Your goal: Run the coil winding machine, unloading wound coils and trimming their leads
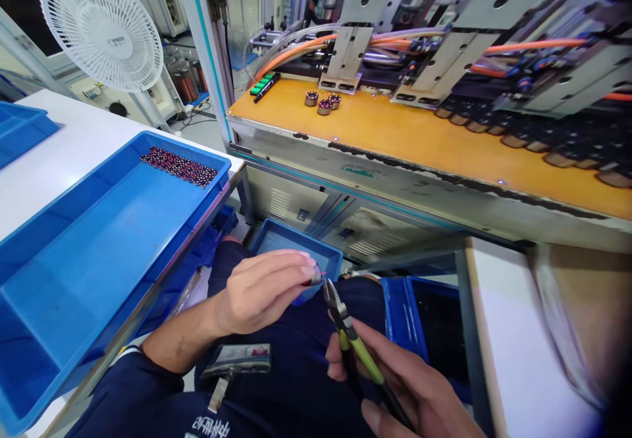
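My left hand (261, 290) is closed, its fingertips pinching a small round wound coil part (315, 277) with a metal rim. Thin reddish wire ends seem to stick out from its right side, and the fingers hide most of it. My right hand (409, 375) grips cutting pliers (363, 352) with yellow-green and black handles. Their jaws point up and stand just right of the coil part, near the wire ends. Whether the jaws touch a wire I cannot tell. Below both hands lies a blue bin (276, 228), partly covered by my left hand.
On the left table a large blue tray (99, 227) holds many small wound coils (178, 166) in its far corner. Ahead, an orange machine bench (375, 122) carries several loose coil parts (324, 107), a marker (266, 87) and metal fixtures. A white fan (101, 26) stands at back left.
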The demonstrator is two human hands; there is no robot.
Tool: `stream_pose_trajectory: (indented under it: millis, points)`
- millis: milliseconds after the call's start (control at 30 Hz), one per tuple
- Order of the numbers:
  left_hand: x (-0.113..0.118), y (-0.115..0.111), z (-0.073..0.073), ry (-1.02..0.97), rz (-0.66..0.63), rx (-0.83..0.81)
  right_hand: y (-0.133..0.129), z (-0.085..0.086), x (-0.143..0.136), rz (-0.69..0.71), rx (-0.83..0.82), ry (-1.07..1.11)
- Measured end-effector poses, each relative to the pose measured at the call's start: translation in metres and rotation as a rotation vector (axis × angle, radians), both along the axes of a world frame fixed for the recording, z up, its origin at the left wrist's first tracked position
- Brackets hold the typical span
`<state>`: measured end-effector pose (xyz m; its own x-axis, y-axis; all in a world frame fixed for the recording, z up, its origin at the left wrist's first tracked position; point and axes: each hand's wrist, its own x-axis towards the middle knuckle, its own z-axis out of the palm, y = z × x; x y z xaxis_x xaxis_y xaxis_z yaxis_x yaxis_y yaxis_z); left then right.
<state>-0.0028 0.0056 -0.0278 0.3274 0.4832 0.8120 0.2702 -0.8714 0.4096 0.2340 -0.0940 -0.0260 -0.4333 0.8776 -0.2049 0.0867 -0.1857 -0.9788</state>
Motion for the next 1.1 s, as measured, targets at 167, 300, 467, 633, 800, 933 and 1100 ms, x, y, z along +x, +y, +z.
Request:
stream_pose_trajectory:
  millis: [167, 300, 467, 633, 800, 933, 1100]
  points:
    - [0.0, 0.001, 0.001, -0.04, -0.075, -0.025, 0.003, 0.002, -0.002, 0.013, -0.028, 0.031]
    - [0.0, 0.001, 0.0, -0.054, -0.1, -0.049, 0.005, 0.003, -0.004, -0.001, -0.066, 0.041]
    - [0.0, 0.0, -0.002, -0.063, -0.116, -0.077, 0.007, 0.005, -0.006, -0.01, -0.091, 0.07]
    - [0.0, 0.0, -0.003, -0.068, -0.106, -0.105, 0.006, 0.006, -0.009, -0.006, -0.135, 0.11]
    - [0.001, 0.0, -0.003, -0.071, -0.108, -0.106, 0.008, 0.003, -0.007, -0.008, -0.06, 0.046]
    - [0.002, -0.002, -0.003, -0.049, -0.098, -0.118, 0.014, 0.007, -0.007, -0.022, -0.019, -0.089]
    - [0.001, -0.006, -0.01, -0.217, -0.099, -0.343, 0.024, 0.007, -0.003, -0.075, 0.155, -0.262]
